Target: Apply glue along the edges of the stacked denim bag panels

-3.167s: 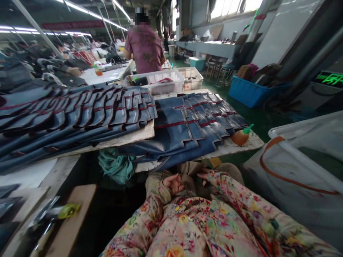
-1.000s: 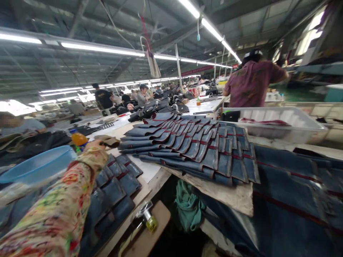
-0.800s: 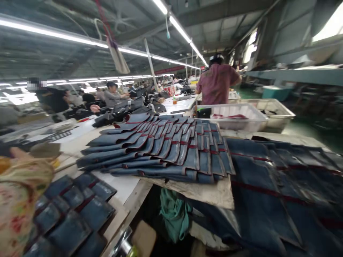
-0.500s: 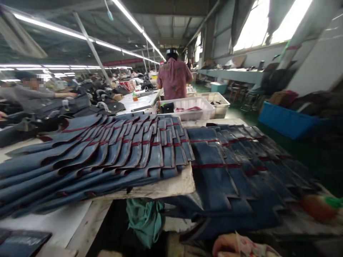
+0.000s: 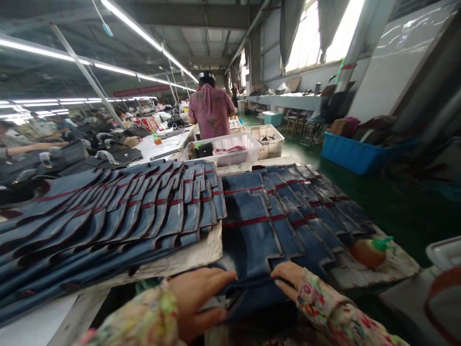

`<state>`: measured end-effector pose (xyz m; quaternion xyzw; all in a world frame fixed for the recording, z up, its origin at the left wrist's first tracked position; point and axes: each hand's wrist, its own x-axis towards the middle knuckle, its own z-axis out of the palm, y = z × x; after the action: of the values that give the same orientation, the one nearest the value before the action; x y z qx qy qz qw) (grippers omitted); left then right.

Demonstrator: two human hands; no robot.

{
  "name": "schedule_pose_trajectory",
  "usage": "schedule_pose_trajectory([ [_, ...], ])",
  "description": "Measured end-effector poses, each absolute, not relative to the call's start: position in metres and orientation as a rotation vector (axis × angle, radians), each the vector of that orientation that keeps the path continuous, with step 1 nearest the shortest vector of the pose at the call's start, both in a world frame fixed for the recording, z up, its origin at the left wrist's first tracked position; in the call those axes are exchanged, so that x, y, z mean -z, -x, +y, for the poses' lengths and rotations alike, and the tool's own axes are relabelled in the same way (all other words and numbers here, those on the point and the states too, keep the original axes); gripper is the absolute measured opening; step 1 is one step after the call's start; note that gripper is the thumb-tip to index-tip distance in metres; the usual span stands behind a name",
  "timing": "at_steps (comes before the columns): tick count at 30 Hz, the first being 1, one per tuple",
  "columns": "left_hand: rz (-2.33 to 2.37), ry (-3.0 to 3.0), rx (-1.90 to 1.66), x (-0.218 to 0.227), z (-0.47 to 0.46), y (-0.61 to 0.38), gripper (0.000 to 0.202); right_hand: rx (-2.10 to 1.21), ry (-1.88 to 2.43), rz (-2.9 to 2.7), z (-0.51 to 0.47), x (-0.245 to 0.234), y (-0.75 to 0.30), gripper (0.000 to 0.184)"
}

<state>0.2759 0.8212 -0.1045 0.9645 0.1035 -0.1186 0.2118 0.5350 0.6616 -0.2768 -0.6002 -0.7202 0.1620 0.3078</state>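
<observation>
Blue leather-like panels (image 5: 248, 245) with dark edges and red stripes lie overlapping in a row on the right-hand board. My left hand (image 5: 198, 295) is at the near edge of this row, fingers stretched forward and thumb apart. Facing it, my right hand (image 5: 290, 278) has its fingertips at the same front edge, thumb below and a little apart. Both appear to hold nothing; whether they touch the front panel is hard to tell. On the left, a second row of striped blue panels (image 5: 144, 211) fans out on a pale board (image 5: 205, 250).
An orange bottle with a green cap (image 5: 369, 252) lies right of the panels. Behind stand white plastic bins (image 5: 245, 149) and a person in a purple shirt (image 5: 211, 108). A blue bin (image 5: 353, 154) sits on the floor at right. Dark bags (image 5: 72, 158) crowd the left.
Both my hands have come into clear view and reached forward to the near edge of the right panels. The view has turned right, shifting the scene left.
</observation>
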Motion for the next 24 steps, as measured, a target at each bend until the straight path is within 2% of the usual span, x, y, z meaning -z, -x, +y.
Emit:
schedule_pose_trajectory([
  [4, 0.434, -2.648, 0.564, 0.199, 0.789, -0.338, 0.076, -0.384, 1.611, -1.988, 0.656, 0.286, -0.541, 0.026],
  [7, 0.706, -2.757, 0.528, 0.257, 0.797, -0.359, 0.082, -0.376, 1.627, -2.015, 0.653, 0.293, -0.544, 0.027],
  [9, 0.767, -2.769, 0.461, 0.278, 0.806, -0.362, 0.085, -0.373, 1.633, -2.030, 0.651, 0.297, -0.545, 0.027],
  [14, 0.575, -2.767, 0.418, 0.280, 0.827, -0.348, 0.069, -0.364, 1.626, -2.031, 0.650, 0.303, -0.547, 0.029],
  [18, 0.608, -2.834, 0.492, 0.269, 0.834, -0.344, 0.067, -0.371, 1.653, -2.028, 0.651, 0.304, -0.548, 0.029],
  [21, 0.600, -2.820, 0.474, 0.261, 0.831, -0.353, 0.057, -0.385, 1.647, -2.039, 0.652, 0.305, -0.549, 0.030],
  [24, 0.547, -2.891, 0.232, 0.236, 0.817, -0.360, 0.043, -0.424, 1.619, -1.979, 0.653, 0.313, -0.549, 0.034],
])
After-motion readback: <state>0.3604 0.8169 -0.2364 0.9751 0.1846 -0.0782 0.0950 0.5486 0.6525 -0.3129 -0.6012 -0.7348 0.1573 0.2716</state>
